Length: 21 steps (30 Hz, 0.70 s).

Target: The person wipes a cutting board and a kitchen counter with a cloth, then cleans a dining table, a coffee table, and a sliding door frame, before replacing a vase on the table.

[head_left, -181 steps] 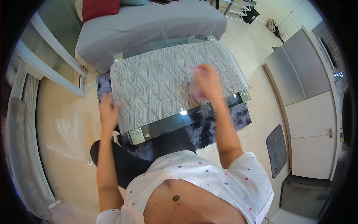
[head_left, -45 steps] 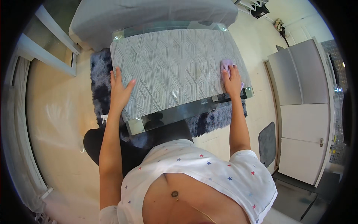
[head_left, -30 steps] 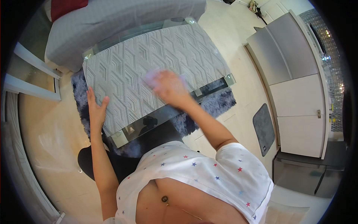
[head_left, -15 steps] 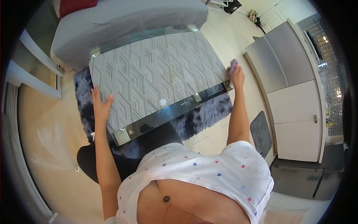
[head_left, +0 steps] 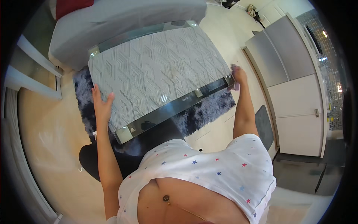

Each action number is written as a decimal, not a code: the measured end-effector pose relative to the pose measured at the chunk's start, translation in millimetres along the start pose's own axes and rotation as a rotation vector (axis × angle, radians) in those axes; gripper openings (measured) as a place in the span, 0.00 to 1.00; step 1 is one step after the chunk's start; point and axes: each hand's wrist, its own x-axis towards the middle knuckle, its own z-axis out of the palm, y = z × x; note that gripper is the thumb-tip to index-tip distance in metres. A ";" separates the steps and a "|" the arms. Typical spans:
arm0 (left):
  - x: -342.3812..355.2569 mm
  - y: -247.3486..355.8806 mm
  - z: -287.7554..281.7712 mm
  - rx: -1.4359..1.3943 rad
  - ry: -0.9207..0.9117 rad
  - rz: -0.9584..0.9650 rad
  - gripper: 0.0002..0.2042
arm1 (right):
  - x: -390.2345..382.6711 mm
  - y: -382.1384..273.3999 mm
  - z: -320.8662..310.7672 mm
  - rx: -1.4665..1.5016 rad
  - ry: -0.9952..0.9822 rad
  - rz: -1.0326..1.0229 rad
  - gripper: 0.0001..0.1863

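A glass-topped table stands in front of me, mostly covered by a grey cloth with a raised geometric pattern. My left hand rests at the table's left edge, thumb and fingers spread, holding nothing. At the near right corner, my right hand is closed on a purplish cleaning cloth. Part of that cloth hangs below the hand beside the corner, and another bit shows above the fingers. The right fingers are slightly blurred.
Under the table lies a shaggy dark blue-grey rug. A grey-covered sofa with a red cushion is beyond it. White and grey cabinets line the right side, with a dark mat before them.
My right hand has moved slightly nearer and to the right with the cloth, around the table's corner. The left hand stays almost where it was.
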 end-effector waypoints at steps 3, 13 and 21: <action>-1.1 3.8 3.2 -0.073 -0.004 -0.004 0.40 | -13.2 -5.9 -21.9 0.251 0.191 0.105 0.23; 0.8 10.9 8.4 -0.068 -0.012 -0.009 0.40 | -45.1 -30.5 41.9 0.193 0.151 -0.332 0.20; -9.9 9.2 1.0 0.021 0.185 0.156 0.33 | 31.8 -12.2 -5.5 -0.184 0.190 -0.603 0.18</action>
